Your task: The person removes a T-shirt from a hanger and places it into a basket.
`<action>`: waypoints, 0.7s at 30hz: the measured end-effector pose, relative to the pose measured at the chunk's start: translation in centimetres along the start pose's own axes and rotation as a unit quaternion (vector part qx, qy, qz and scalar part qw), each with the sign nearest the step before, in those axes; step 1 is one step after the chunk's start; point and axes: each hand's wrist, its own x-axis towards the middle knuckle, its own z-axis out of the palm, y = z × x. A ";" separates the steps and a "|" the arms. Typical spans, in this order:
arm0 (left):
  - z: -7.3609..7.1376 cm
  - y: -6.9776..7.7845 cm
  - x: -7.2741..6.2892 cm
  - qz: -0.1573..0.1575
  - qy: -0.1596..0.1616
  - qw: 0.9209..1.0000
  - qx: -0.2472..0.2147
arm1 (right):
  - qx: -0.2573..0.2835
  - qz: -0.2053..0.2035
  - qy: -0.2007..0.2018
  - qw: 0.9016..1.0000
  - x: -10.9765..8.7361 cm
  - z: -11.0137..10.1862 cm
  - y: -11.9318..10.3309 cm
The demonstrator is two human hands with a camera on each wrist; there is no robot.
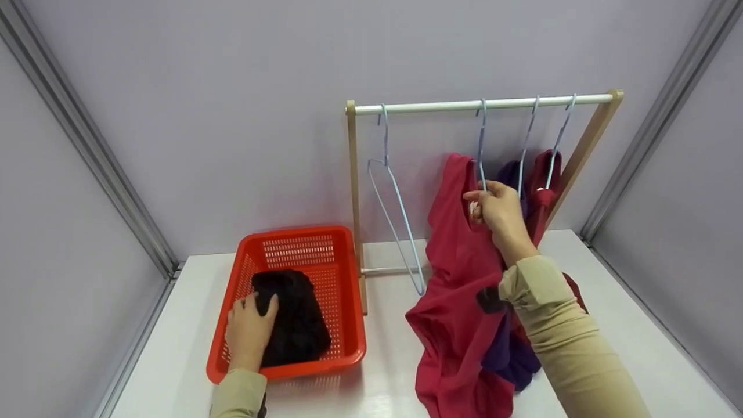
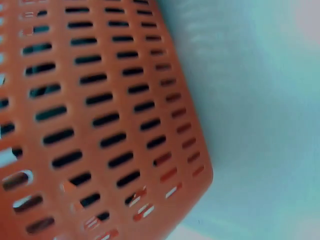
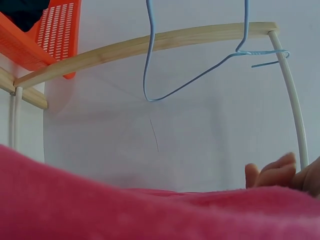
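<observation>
Pinching hanger [image 1: 481, 152] at three o'clock with right hand [image 1: 505, 215], could shed pink garment [image 1: 464, 255] by tilting; at eight, over black cloth [image 1: 297, 325] with thumb-spread left hand [image 1: 249, 332], cannot tell grip.

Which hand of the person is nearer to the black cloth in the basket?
Left. The left hand is at the black cloth in the basket. The right hand is farther away, holding the blue hanger of the pink garment.

Left hand [image 1: 249, 331], right hand [image 1: 502, 212]: bare. Left sleeve [image 1: 238, 393], right sleeve [image 1: 572, 337]: beige, long. Right cuff [image 1: 537, 281]: broad, creased; small black piece [image 1: 491, 300] alongside.
</observation>
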 end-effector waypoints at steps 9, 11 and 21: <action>-1.3 -1.1 0.1 0.058 0.182 0.981 0.024 | 0.014 -0.001 -0.004 1.000 0.1 0.2 0.1; -1.6 -1.5 -0.1 0.040 0.177 0.983 0.034 | 0.016 -0.002 -0.010 1.000 0.0 0.4 0.2; -2.3 -2.7 -0.3 -0.031 0.094 0.994 0.036 | 0.004 -0.018 -0.037 0.999 -0.6 1.4 0.1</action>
